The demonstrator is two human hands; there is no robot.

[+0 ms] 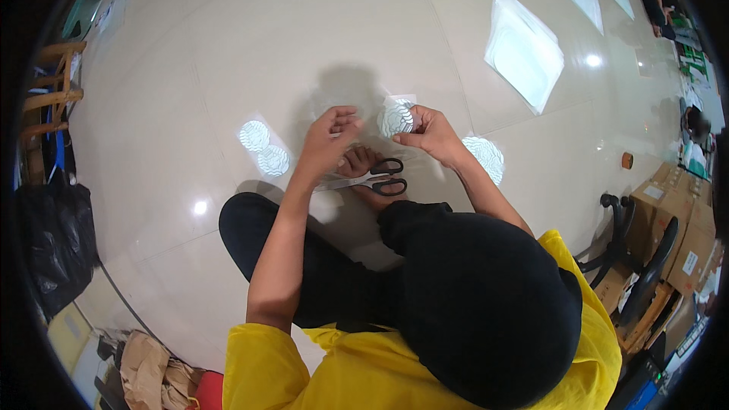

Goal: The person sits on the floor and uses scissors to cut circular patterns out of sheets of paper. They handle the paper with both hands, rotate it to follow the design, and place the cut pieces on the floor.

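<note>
Pinched between the thumb and fingers of my right hand (pixel 430 134) is a round patterned sheet piece (pixel 395 118), silvery white with wavy dark lines. A pale square corner of backing shows above it. My left hand (pixel 330 139) is raised to the left of it, fingers curled and thumb apart, with nothing plainly held. Below the hands, scissors (pixel 370 180) with black handles lie across my bare foot (pixel 359 160), blades towards the left. On the floor left of my left hand is a clear sheet (pixel 279 145) bearing two similar discs (pixel 254 136).
Another patterned piece (pixel 486 156) lies beside my right forearm. A stack of translucent sheets (pixel 524 51) is on the tiled floor (pixel 273 40) at upper right. Cardboard boxes (pixel 672 210) and a chair base (pixel 612 228) stand right; a black plastic bag (pixel 57 245) stands left.
</note>
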